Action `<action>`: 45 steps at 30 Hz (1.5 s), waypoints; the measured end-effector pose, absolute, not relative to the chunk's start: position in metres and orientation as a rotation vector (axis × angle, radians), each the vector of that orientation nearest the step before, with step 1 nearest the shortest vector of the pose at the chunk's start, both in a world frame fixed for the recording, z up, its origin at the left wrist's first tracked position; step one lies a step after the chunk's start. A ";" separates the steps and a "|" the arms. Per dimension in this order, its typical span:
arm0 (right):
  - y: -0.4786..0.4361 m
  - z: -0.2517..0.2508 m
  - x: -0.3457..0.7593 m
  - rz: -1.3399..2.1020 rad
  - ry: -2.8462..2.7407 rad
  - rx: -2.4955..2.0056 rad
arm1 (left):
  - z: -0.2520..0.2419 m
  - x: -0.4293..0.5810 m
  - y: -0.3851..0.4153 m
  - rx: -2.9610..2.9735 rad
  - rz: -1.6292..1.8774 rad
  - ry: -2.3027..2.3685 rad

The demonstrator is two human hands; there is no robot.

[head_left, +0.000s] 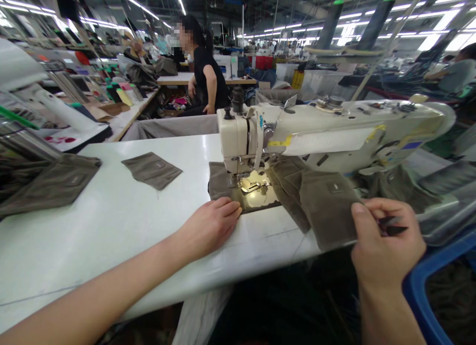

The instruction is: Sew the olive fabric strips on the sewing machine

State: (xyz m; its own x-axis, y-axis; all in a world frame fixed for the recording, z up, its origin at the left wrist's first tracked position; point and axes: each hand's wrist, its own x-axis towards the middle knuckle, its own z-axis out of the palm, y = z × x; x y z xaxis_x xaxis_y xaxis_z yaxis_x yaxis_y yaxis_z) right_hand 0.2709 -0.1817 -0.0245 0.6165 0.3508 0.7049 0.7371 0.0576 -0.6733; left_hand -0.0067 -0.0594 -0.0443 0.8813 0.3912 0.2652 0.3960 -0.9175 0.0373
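Observation:
My left hand (pixel 213 221) lies at the front of the sewing machine's shiny metal plate (pixel 260 199), its fingers together and bent over the edge of a brown fabric piece (pixel 219 180). Part of that piece lies under the machine head by the presser foot; the fingertips partly cover the rest. My right hand (pixel 386 236) pinches the right edge of a brown fabric pocket piece (pixel 329 206) with a small label, between thumb and forefinger. Dark pointed blades, apparently thread snips (pixel 394 230), stick out from the same hand. More folded brown fabric (pixel 290 186) lies beside the pocket piece.
The cream sewing machine (pixel 334 127) spans the right of the white table (pixel 167 236). A loose brown piece (pixel 152 170) and a brown stack (pixel 55 184) lie to the left. A blue bin (pixel 420 290) stands at the lower right. A person (pixel 208 72) sits beyond the table.

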 end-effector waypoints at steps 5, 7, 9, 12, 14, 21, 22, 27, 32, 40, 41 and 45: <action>-0.200 -0.028 0.263 -0.317 -1.000 -1.591 | -0.044 -0.007 -0.052 -3.030 -0.458 -0.642; -0.206 -0.030 0.260 -0.301 -1.050 -1.616 | -0.044 -0.007 -0.049 -3.030 -0.456 -0.629; -0.211 -0.033 0.258 -0.294 -1.129 -1.628 | -0.044 -0.006 -0.045 -3.018 -0.432 -0.620; -0.218 -0.037 0.256 -0.299 -1.226 -1.630 | -0.045 -0.005 -0.039 -2.985 -0.405 -0.626; -0.221 -0.039 0.255 -0.306 -1.259 -1.630 | -0.046 -0.004 -0.036 -2.972 -0.402 -0.620; -0.224 -0.038 0.255 -0.350 -1.306 -1.596 | -0.047 -0.003 -0.025 -2.973 -0.422 -0.613; -0.224 -0.037 0.255 -0.362 -1.295 -1.590 | -0.047 -0.003 -0.023 -2.977 -0.429 -0.618; -0.228 -0.034 0.256 -0.421 -1.277 -1.550 | -0.047 -0.003 -0.016 -2.969 -0.455 -0.633; -0.226 -0.033 0.257 -0.420 -1.283 -1.544 | -0.046 -0.001 -0.009 -2.958 -0.416 -0.618; -0.225 -0.034 0.258 -0.424 -1.290 -1.550 | -0.044 0.001 -0.003 -2.954 -0.395 -0.673; -0.226 -0.033 0.258 -0.427 -1.287 -1.549 | -0.044 0.001 -0.002 -2.954 -0.398 -0.676; -0.227 -0.032 0.260 -0.435 -1.282 -1.580 | -0.044 0.001 -0.002 -2.968 -0.406 -0.677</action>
State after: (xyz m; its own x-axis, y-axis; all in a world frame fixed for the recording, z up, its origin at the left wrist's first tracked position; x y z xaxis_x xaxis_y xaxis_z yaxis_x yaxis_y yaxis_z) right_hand 0.2598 -0.2265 -0.0317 0.3700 0.5136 0.7742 0.8787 0.0771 -0.4710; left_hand 0.0012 -0.0017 -0.0440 0.8682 0.4160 0.2705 0.4345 -0.9006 -0.0095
